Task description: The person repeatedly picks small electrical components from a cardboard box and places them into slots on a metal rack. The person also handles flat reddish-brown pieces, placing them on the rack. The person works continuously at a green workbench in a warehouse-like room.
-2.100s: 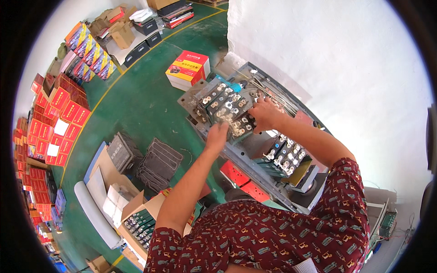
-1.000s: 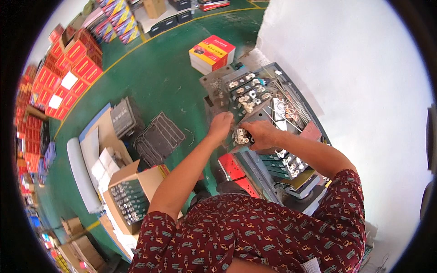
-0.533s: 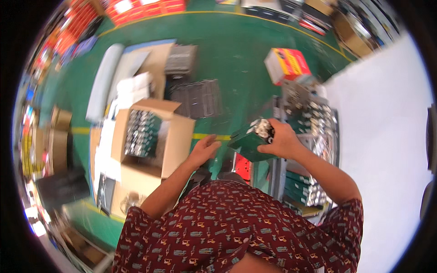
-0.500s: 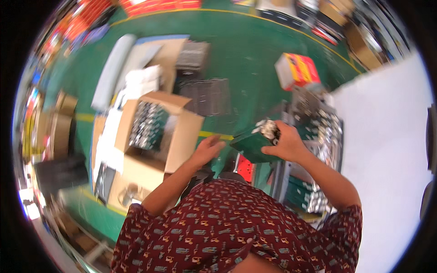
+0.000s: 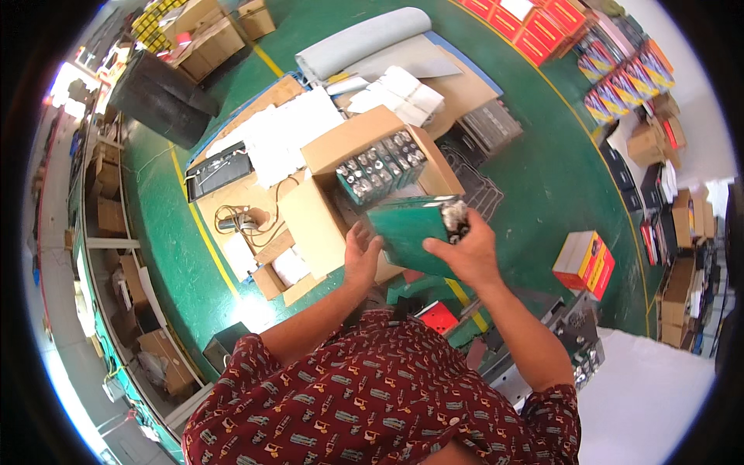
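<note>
Slab [image 5: 409,235]: flat, green, metal-knobbed | right hand [image 5: 469,252]: gripping it | left hand [image 5: 362,254]: half-curled, empty, just beside it

A dark green, flat-sided rectangular block [image 5: 409,237] is held up, its broad, smooth-looking face toward the body. Its end of pale, metallic-looking and dark fittings [image 5: 454,217] (partly covered by the right hand [image 5: 469,249]) points right, the upper edge nearly level.

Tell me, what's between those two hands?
A green block is between the left hand and the right hand, which holds one end. The head view shows it.
</note>
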Tool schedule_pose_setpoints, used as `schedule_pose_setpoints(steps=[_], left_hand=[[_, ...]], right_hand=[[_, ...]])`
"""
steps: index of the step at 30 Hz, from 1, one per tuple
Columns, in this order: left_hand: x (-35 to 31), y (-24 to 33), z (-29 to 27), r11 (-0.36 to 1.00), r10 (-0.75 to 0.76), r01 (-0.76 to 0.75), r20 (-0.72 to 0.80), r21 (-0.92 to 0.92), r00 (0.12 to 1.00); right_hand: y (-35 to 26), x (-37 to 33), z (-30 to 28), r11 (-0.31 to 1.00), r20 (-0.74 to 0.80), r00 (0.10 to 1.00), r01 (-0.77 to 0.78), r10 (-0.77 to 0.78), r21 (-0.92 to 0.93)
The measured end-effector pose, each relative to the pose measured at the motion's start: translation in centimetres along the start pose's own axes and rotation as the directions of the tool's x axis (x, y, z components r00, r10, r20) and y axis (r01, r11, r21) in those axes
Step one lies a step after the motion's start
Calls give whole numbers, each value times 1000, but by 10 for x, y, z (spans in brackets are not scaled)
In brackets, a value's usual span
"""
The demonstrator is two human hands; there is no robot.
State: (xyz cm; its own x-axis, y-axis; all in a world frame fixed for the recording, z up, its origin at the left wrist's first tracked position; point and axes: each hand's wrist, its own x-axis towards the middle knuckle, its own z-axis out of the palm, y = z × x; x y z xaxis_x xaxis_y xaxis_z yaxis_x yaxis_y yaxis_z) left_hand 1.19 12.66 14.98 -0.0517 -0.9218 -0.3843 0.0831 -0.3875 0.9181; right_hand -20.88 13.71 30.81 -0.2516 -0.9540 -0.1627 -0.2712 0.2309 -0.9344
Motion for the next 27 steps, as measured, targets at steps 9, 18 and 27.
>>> schedule_pose_setpoints(steps=[9, 18, 27], left_hand=[[66, -49, -55, 981, -169, 153, -128, -123, 977], [125, -85, -62, 982, -173, 154, -209, -105, 962], [160, -26, -107, 941, 14, 45, -171, 335, 985]], right_hand=[[23, 80, 139, 943, 112, 990, 116, -84, -313], [43, 111, 189, 871, 102, 995, 36, 17, -491], [87, 155, 263, 862, 73, 983, -111, 168, -494]])
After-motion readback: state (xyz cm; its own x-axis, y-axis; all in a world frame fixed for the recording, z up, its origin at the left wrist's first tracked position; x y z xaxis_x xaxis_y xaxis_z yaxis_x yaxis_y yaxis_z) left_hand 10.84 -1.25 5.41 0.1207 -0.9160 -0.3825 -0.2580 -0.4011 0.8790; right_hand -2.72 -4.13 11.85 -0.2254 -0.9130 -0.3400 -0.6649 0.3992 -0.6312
